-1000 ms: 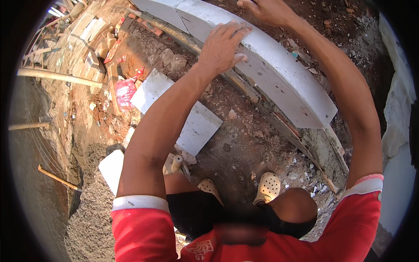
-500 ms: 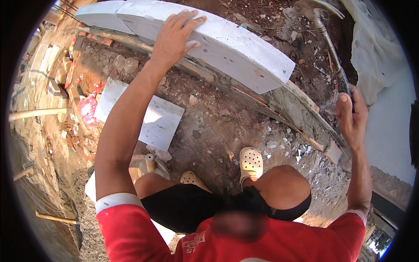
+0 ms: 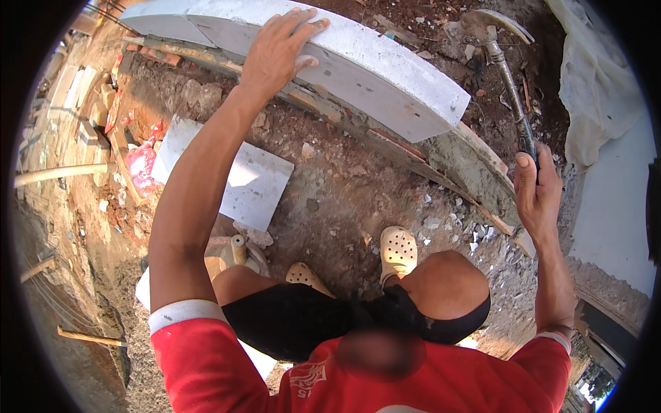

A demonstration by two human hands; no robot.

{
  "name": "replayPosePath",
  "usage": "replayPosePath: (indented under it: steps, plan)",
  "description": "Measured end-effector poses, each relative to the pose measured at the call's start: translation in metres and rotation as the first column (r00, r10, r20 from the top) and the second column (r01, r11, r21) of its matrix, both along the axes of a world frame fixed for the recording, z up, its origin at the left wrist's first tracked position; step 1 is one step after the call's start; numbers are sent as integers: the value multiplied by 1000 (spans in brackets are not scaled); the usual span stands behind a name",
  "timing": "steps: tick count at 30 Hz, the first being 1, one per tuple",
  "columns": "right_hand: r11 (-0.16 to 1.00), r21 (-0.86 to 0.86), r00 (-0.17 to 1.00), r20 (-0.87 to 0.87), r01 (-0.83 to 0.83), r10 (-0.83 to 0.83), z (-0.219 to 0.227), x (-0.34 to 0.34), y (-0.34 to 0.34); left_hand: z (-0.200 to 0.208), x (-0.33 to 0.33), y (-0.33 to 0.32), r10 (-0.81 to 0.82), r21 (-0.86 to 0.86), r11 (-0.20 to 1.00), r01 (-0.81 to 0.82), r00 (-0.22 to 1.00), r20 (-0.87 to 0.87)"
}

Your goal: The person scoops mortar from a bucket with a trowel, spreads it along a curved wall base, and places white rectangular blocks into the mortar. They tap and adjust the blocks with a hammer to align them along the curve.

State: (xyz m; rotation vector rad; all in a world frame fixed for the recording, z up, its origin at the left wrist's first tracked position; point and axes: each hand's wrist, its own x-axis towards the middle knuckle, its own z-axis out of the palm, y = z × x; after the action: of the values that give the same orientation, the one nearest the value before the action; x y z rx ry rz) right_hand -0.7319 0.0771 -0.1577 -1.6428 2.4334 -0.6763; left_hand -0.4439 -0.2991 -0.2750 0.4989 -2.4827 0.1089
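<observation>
A pale grey-white lightweight concrete block (image 3: 385, 86) lies along the low wall in front of me. My left hand (image 3: 279, 51) rests on it, fingers stretched over the top edge and thumb against its near face. Another block (image 3: 162, 24) butts up to its left end. In my right hand (image 3: 537, 186) is a hammer (image 3: 509, 86), gripped low on its dark handle. Its curved metal head is held up beyond the block's right end, apart from the block.
Mortar-covered wall (image 3: 468, 158) continues right of the block. A flat white slab (image 3: 258, 182) lies on the dirt by my left arm, near a bucket (image 3: 258, 258). Whitish sheeting (image 3: 599, 103) hangs at right. Rubble and wood pieces (image 3: 62, 175) are at left.
My right hand and the hammer have moved a little left and nearer to me. My left hand stays on the block.
</observation>
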Motion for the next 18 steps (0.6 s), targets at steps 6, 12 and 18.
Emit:
replayPosePath:
  steps: [6, 12, 18]
  plan:
    - [997, 79, 997, 78, 17, -23, -8, 6, 1, 2, -1, 0, -3, 13, 1000, 4, 1000, -16]
    - [1000, 20, 983, 182, -15, 11, -7, 19, -24, 14, 8, -11, 44, -16, 999, -43, 998, 44]
    - [1000, -12, 982, 186, 15, -12, -14, 48, -52, 19, 24, -24, 55, 61, 996, -60, 995, 85]
